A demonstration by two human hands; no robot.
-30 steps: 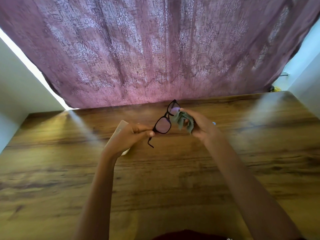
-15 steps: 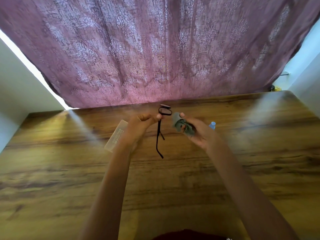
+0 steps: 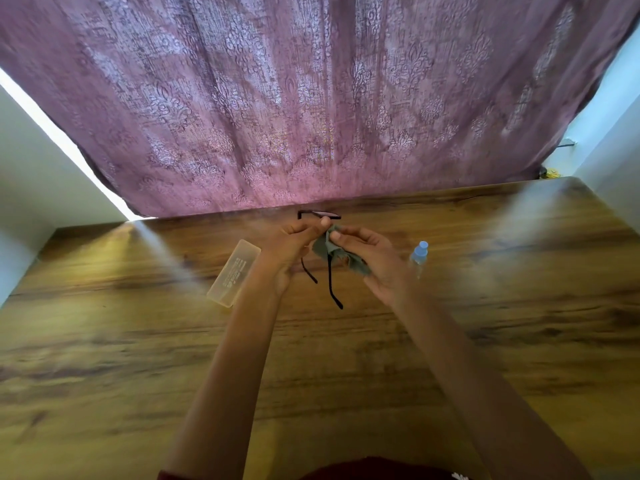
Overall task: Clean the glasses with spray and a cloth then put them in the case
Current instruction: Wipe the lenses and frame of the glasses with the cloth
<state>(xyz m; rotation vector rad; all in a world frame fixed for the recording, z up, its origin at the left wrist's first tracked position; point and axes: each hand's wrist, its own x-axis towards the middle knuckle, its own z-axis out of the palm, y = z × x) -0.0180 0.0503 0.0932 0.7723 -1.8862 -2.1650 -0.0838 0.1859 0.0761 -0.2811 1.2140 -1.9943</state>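
Note:
My left hand (image 3: 289, 245) pinches the black-framed glasses (image 3: 320, 214) at the front of the frame, held above the far middle of the table. The lenses face away and lie edge-on to me; both temple arms hang down towards me. My right hand (image 3: 372, 252) grips a crumpled grey-green cloth (image 3: 325, 245) and presses it against the frame beside my left fingertips. A translucent cream glasses case (image 3: 233, 273) lies shut on the table left of my left wrist. A small spray bottle with a pale blue cap (image 3: 419, 252) stands just right of my right hand.
The wooden table (image 3: 138, 358) stretches wide in front of me. A purple patterned curtain (image 3: 311, 98) hangs behind its far edge. White walls flank both sides, with a bright gap at the left.
The glasses have turned from lenses facing me to edge-on with the arms hanging down. My right hand with the cloth drew off the lens, then came back against the frame.

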